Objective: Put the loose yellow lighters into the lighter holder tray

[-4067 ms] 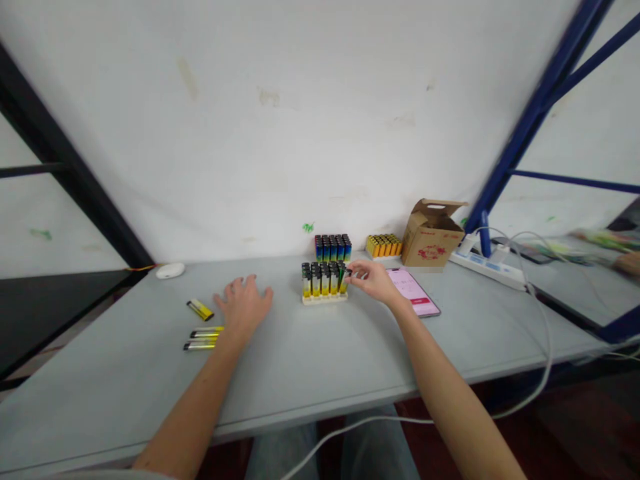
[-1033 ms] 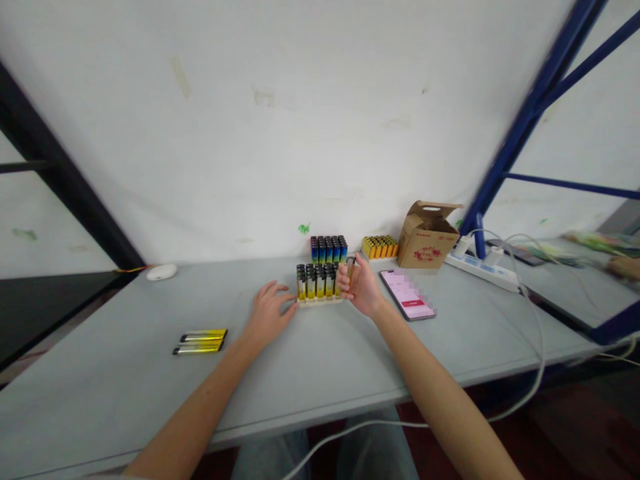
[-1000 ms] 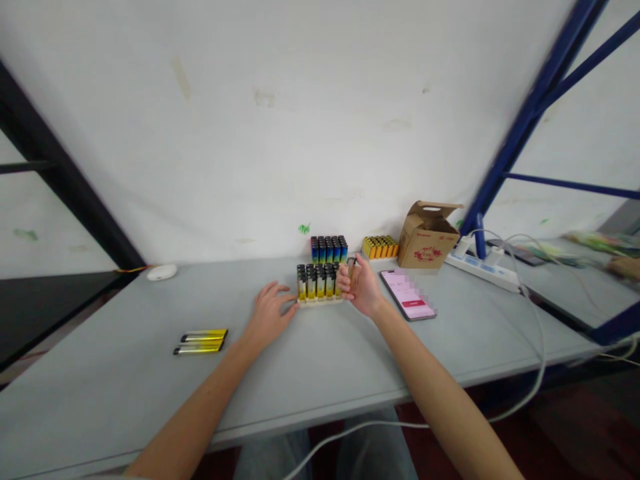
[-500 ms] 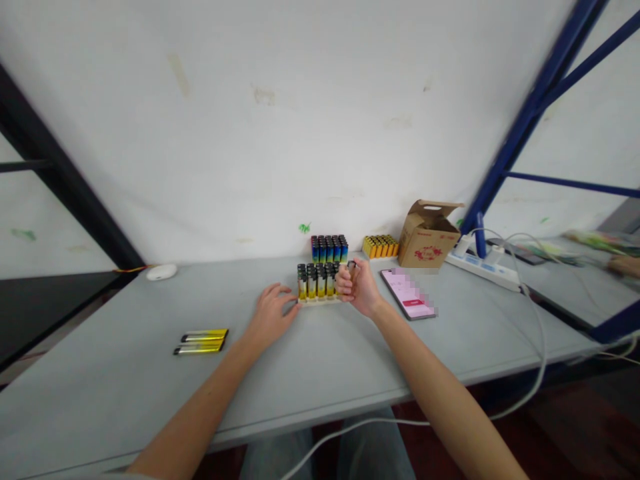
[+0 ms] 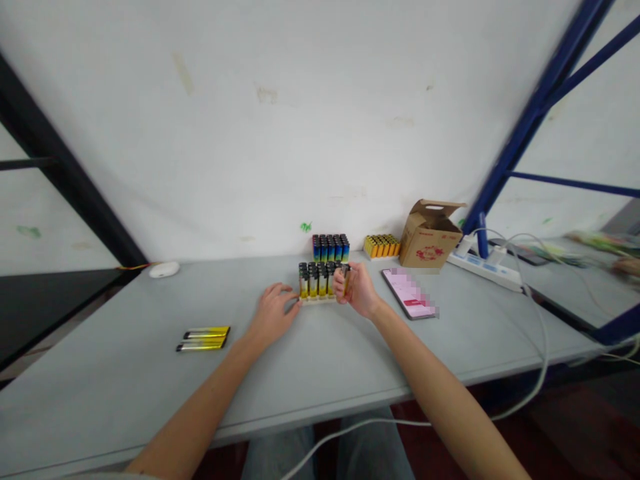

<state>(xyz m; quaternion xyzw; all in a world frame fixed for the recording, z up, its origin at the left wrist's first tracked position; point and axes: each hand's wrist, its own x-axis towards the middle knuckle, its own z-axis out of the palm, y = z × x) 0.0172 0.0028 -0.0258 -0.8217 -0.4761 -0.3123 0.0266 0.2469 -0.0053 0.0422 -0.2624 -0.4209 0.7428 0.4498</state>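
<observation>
Black-topped yellow lighters [image 5: 313, 283] stand upright in rows on a pale tray [image 5: 318, 301] at the middle of the table. My right hand [image 5: 359, 288] is closed around a lighter [image 5: 347, 276] at the tray's front right corner, holding it roughly upright. Its lower end is partly covered by my fingers, so I cannot tell whether it touches the tray. At the tray's left front corner, the fingertips of my left hand [image 5: 274, 310] rest against the edge, fingers stretched out. Two more yellow lighters [image 5: 203, 343] lie on their sides at the left.
Behind the tray stands a block of blue lighters [image 5: 331, 248]. Yellow-orange batteries or similar cylinders [image 5: 382, 247] sit near an open cardboard box [image 5: 430, 243]. A phone [image 5: 407, 293], a power strip [image 5: 487, 268] and a trailing white cable [image 5: 543, 340] are at right; a white case [image 5: 164, 269] is at left.
My right hand has shifted slightly left and down with the lighter, closer to the front row. My left hand keeps its place at the tray's corner.
</observation>
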